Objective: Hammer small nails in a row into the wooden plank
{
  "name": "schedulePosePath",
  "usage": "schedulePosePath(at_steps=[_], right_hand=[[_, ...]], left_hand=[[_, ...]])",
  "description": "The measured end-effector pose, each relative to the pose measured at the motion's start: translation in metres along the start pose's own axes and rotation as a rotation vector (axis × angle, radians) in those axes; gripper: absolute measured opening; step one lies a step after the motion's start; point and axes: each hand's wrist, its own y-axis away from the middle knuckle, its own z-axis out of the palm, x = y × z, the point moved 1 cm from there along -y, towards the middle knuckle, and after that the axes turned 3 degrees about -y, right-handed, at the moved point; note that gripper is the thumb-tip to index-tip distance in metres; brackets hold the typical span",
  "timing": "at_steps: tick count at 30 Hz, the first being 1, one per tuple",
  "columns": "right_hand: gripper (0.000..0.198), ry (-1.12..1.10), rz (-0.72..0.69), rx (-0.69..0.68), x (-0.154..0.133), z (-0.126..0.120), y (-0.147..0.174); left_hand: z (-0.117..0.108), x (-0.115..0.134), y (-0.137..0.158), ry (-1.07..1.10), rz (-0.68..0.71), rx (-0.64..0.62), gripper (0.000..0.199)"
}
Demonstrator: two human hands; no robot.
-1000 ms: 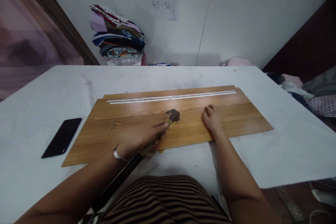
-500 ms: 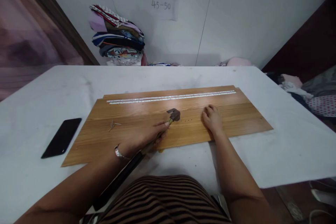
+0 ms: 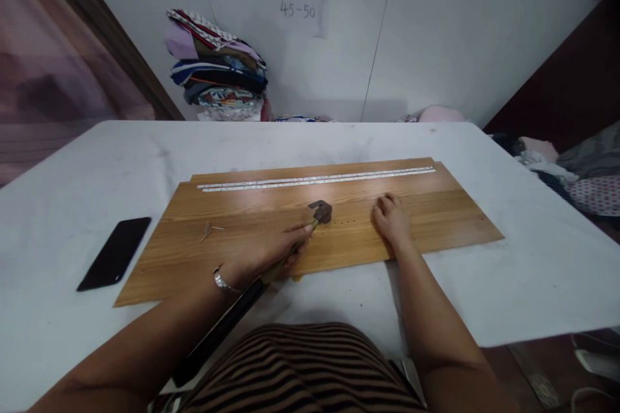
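Observation:
My left hand (image 3: 293, 242) is closed round the upper handle of a claw hammer (image 3: 321, 211), just below its head. The dark handle slants down past my wrist towards my body. The hammer head is over the middle of a wood-grain board (image 3: 271, 213). To its right runs a short row of small dark dots (image 3: 347, 222) in the board's surface. My right hand (image 3: 392, 218) rests on the board beyond these dots, fingers loosely bent and slightly apart, with nothing visible in them. Several loose nails (image 3: 208, 231) lie on the board's left part.
Two white marked strips (image 3: 314, 179) run along the board's far side. A black phone (image 3: 115, 253) lies left of the board on the white table (image 3: 533, 290). Folded clothes (image 3: 217, 68) are stacked against the wall. More cloth (image 3: 547, 158) lies beyond the table's right edge.

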Motion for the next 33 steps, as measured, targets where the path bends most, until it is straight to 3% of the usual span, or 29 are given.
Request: schedulePosePath(at_steps=[9,33], right_hand=[[0.026,0.0,-0.019,0.011,0.0,-0.001,-0.001],[0.027,-0.012,-0.017,0.017,0.0,0.0,0.0]], left_hand=[[0.001,0.009,0.003,-0.015,0.078,0.009,0.038],[0.002,0.008,0.002,0.011,0.031,0.025,0.035]])
